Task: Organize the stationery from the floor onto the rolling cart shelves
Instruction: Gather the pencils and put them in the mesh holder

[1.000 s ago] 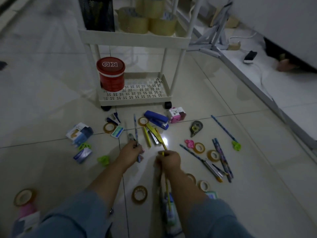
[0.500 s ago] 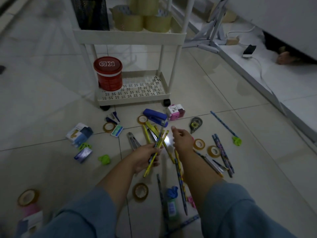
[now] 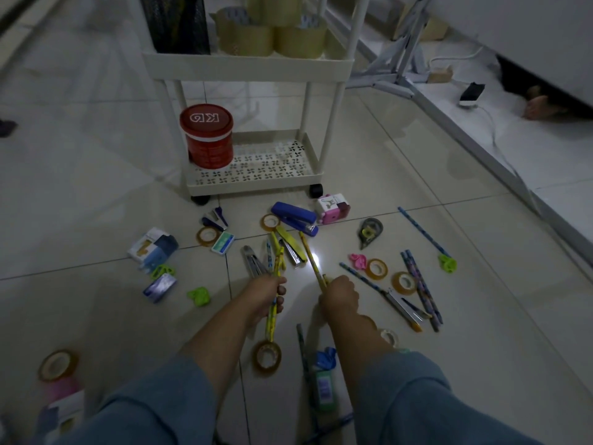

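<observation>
My left hand (image 3: 268, 293) grips a bundle of yellow pencils (image 3: 275, 285) that sticks out above and below the fist. My right hand (image 3: 340, 295) is down at the floor, its fingers curled round another yellow pencil (image 3: 309, 256) that points away towards the blue stapler (image 3: 295, 218). The white rolling cart (image 3: 250, 64) stands just beyond. Its bottom shelf holds a red tub (image 3: 207, 138). Its upper shelf carries brown tape rolls (image 3: 272, 36) and a black mesh holder (image 3: 175, 22).
Stationery lies scattered on the tiles: small tape rolls (image 3: 377, 268), patterned pencils (image 3: 420, 289), a correction tape (image 3: 369, 232), a pink sharpener (image 3: 332, 204), green erasers (image 3: 199, 296), small boxes (image 3: 154, 247). A larger tape roll (image 3: 266, 356) lies under my left wrist. A raised ledge (image 3: 481, 149) runs along the right.
My right hand has dropped from mid-air to the floor and closed on a yellow pencil. My left hand still holds its pencil bundle, now turned more upright.
</observation>
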Demonstrator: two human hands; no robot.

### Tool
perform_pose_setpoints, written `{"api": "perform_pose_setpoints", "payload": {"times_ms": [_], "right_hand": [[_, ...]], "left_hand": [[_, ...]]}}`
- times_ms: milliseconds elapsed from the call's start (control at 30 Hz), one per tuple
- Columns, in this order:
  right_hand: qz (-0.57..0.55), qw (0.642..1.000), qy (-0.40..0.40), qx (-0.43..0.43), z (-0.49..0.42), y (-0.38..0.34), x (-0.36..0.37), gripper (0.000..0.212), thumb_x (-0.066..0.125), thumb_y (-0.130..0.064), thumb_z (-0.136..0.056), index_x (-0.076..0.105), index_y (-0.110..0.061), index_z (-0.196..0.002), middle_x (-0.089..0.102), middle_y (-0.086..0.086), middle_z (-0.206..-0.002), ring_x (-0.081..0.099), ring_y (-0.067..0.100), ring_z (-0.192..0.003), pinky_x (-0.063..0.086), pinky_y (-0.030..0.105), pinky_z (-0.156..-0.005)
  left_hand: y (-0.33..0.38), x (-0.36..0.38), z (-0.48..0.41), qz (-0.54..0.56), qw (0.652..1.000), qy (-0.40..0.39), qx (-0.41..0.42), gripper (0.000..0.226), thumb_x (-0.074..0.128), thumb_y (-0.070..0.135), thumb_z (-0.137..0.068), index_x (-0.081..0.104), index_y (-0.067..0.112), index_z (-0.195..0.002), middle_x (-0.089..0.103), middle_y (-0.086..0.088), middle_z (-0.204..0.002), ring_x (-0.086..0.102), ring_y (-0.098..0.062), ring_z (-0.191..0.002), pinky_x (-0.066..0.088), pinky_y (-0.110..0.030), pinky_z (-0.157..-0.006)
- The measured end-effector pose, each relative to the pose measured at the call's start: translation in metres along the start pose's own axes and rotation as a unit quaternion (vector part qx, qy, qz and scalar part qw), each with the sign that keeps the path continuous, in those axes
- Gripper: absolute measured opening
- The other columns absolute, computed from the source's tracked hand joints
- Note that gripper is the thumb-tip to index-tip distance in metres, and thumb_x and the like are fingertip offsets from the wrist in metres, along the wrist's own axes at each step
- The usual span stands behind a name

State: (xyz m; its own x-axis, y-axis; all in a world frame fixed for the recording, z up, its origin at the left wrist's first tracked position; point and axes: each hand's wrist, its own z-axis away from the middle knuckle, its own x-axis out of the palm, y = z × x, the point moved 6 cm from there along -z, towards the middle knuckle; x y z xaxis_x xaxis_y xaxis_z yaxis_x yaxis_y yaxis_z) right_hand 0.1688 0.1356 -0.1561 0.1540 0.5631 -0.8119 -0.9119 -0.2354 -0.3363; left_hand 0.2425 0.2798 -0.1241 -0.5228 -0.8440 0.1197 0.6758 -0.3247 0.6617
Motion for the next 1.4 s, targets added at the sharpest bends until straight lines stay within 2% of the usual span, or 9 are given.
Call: {"api": "perform_pose_setpoints", "payload": {"times_ms": [233, 400, 467, 567, 833, 1033, 1133, 1233, 1400], "right_hand": [[0.058, 0.997, -0.007, -0.047, 0.001, -0.003, -0.001, 0.024, 0.042, -0.005, -0.096, 0.052, 0.0, -0.116, 0.053, 0.017, -0.123, 0.054, 0.03, -0.113, 0.043, 0.032, -0.093], [-0.055, 0.994, -0.032, -0.094, -0.008, -0.015, -0.024, 0.022, 0.053, -0.004, -0.09, 0.063, 0.01, -0.102, 0.066, 0.023, -0.103, 0.063, 0.029, -0.09, 0.048, 0.032, -0.077], [-0.176, 0.977, -0.078, -0.097, -0.006, -0.022, -0.032, 0.019, 0.06, 0.0, -0.085, 0.066, 0.012, -0.099, 0.065, 0.019, -0.082, 0.058, 0.021, -0.065, 0.051, 0.029, -0.065], [-0.337, 0.923, -0.166, -0.08, 0.006, -0.033, -0.035, 0.018, 0.063, 0.008, -0.081, 0.065, 0.014, -0.098, 0.06, 0.01, -0.07, 0.056, 0.016, -0.06, 0.051, 0.018, -0.052], [-0.338, 0.893, -0.263, -0.14, 0.029, -0.056, -0.018, 0.021, 0.069, 0.005, -0.079, 0.066, 0.012, -0.098, 0.064, 0.009, -0.072, 0.061, 0.014, -0.064, 0.053, 0.018, -0.057], [-0.373, 0.888, -0.228, -0.145, 0.018, -0.055, -0.032, 0.025, 0.068, 0.006, -0.078, 0.066, 0.009, -0.102, 0.066, 0.009, -0.078, 0.061, 0.014, -0.07, 0.054, 0.015, -0.058], [-0.399, 0.886, -0.178, -0.154, 0.007, -0.057, -0.049, 0.029, 0.068, 0.007, -0.078, 0.064, 0.012, -0.107, 0.066, 0.01, -0.081, 0.063, 0.017, -0.072, 0.055, 0.016, -0.061], [-0.421, 0.882, -0.134, -0.162, 0.001, -0.066, -0.056, 0.025, 0.069, 0.007, -0.077, 0.065, 0.011, -0.102, 0.065, 0.009, -0.078, 0.062, 0.017, -0.069, 0.054, 0.016, -0.059], [-0.52, 0.844, -0.078, -0.103, 0.001, -0.076, -0.047, 0.017, 0.066, -0.003, -0.084, 0.065, 0.011, -0.093, 0.059, 0.012, -0.068, 0.058, 0.022, -0.063, 0.053, 0.028, -0.065]], "left_hand": [[0.001, -0.004, -0.006, 0.031, 0.999, 0.009, 0.019, 0.019, 0.029, 0.01, -0.101, 0.048, 0.007, -0.102, 0.041, -0.004, -0.069, 0.04, -0.015, -0.059, 0.044, -0.028, -0.058], [0.009, -0.004, -0.01, 0.079, 0.996, 0.016, 0.035, 0.02, 0.03, 0.007, -0.101, 0.048, 0.007, -0.092, 0.054, -0.009, -0.084, 0.056, -0.021, -0.07, 0.047, -0.028, -0.06], [0.013, -0.004, -0.012, 0.08, 0.995, 0.031, 0.046, 0.02, 0.03, 0.005, -0.1, 0.048, 0.008, -0.092, 0.057, -0.007, -0.085, 0.054, -0.019, -0.07, 0.043, -0.026, -0.059], [0.015, -0.003, -0.015, 0.091, 0.993, 0.061, 0.052, 0.022, 0.033, 0.005, -0.099, 0.048, 0.012, -0.084, 0.054, -0.005, -0.078, 0.038, -0.014, -0.059, 0.032, -0.025, -0.054], [0.022, -0.003, -0.015, 0.052, 0.99, 0.056, 0.116, 0.018, 0.054, 0.032, -0.094, 0.05, 0.014, -0.096, 0.034, 0.001, -0.06, 0.03, -0.011, -0.052, 0.028, -0.025, -0.049], [0.034, -0.033, -0.021, -0.068, 0.988, 0.095, 0.102, 0.022, 0.037, 0.03, -0.1, 0.048, 0.011, -0.097, 0.051, -0.011, -0.076, 0.046, -0.018, -0.06, 0.037, -0.027, -0.053], [0.029, -0.035, -0.013, -0.15, 0.988, -0.006, 0.044, 0.028, 0.038, 0.025, -0.101, 0.049, 0.001, -0.11, 0.062, -0.016, -0.098, 0.058, -0.018, -0.076, 0.045, -0.028, -0.067], [0.023, -0.021, 0.005, -0.099, 0.984, -0.145, -0.001, 0.022, 0.041, 0.019, -0.1, 0.052, 0.003, -0.11, 0.068, -0.014, -0.091, 0.067, -0.018, -0.073, 0.054, -0.028, -0.07], [0.03, -0.016, 0.005, -0.024, 0.987, -0.148, 0.051, 0.009, 0.04, 0.011, -0.099, 0.047, 0.013, -0.095, 0.047, -0.003, -0.068, 0.044, -0.01, -0.05, 0.043, -0.02, -0.049]]}}
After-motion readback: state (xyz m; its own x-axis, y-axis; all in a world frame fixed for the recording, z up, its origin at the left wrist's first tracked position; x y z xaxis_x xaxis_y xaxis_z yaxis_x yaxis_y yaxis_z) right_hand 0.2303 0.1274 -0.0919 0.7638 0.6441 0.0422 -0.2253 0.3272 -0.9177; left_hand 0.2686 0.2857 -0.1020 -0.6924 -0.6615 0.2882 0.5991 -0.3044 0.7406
